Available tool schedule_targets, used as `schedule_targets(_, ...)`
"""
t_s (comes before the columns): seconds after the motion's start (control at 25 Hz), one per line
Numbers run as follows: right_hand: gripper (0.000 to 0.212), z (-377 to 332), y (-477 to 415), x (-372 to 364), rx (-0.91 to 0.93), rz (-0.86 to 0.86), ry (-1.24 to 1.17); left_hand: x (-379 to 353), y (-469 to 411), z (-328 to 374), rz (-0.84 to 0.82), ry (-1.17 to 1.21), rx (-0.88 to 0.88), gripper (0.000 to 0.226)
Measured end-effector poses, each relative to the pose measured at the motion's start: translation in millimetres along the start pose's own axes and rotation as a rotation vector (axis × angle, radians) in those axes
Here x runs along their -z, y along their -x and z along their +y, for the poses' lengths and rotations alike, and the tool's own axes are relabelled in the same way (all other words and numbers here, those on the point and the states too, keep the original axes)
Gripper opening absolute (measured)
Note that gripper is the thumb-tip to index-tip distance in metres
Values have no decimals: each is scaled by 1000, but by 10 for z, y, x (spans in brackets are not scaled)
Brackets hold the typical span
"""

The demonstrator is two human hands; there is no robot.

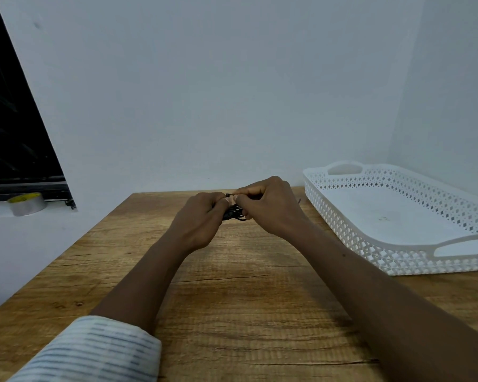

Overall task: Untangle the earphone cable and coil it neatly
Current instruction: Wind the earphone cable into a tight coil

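Woodgrain tabletop [232, 285] spreads beneath our fingers [244, 191]. Our left hand [202, 216] and right hand [271, 208] curl round the bunched black earphone cable [233, 212] held between them, above the wood. Right of our fingers sits a white lattice tray [342, 230]; beyond them a pale wall [232, 92]; far left, a tape roll [26, 204].

Matt grained wooden table [232, 299] — perforated plastic tray [370, 252]
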State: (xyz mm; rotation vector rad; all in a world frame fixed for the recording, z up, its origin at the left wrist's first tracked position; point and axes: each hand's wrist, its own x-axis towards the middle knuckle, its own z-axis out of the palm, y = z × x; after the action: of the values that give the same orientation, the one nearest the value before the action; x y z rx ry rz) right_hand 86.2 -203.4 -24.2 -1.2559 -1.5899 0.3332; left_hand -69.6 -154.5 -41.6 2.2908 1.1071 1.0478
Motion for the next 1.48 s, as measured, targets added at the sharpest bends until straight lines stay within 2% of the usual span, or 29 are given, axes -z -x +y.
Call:
schedule_targets(0.4, 17, -2, 8, 3, 48, 15, 7, -4, 6, 5, -25, 82, 21, 40)
schedule_targets(0.6, 18, -12, -4, 15, 43, 29, -18, -3, -4, 36, -11, 196, 55, 41)
schedule_targets(0.88, 19, 2, 6, 17, 95, 9, 27, -11, 3, 26, -26, 175, 48, 39)
schedule_targets(1.2, 23, 123, -42, -46, 306, 9, 185, 22, 19, 44, -65, 145, 20, 39)
schedule_targets(1.48, 23, 140, -52, -46, 292, 48, 152, 2, 18, 82, -56, 252, 72, 36)
